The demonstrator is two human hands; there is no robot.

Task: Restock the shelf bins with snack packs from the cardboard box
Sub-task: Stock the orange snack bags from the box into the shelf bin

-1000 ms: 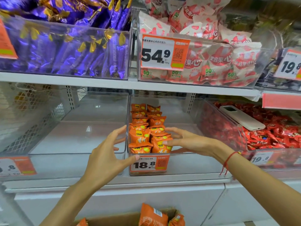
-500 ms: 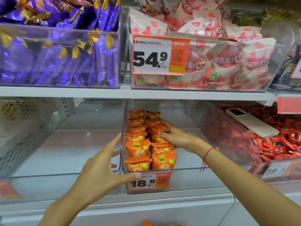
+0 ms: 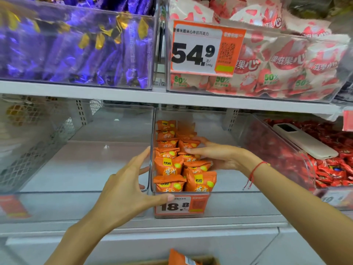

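Clear rigid plastic bin (image 3: 152, 150), lower shelf centre: two rows of glossy orange pillow-shaped snack packs (image 3: 168, 167) along left wall, front to back. Left hand (image 3: 124, 190): fingers spread over bin's front-left corner, thumb on front lip above 18.8 price tag (image 3: 180, 206). Right hand (image 3: 217, 154): inside bin, straight fingers pressing right row of packs. Brown cardboard box (image 3: 208, 262), bottom edge, one orange pack (image 3: 181, 259) protruding. White slab-shaped phone (image 3: 303, 140) on crinkly red sweets, right bin.
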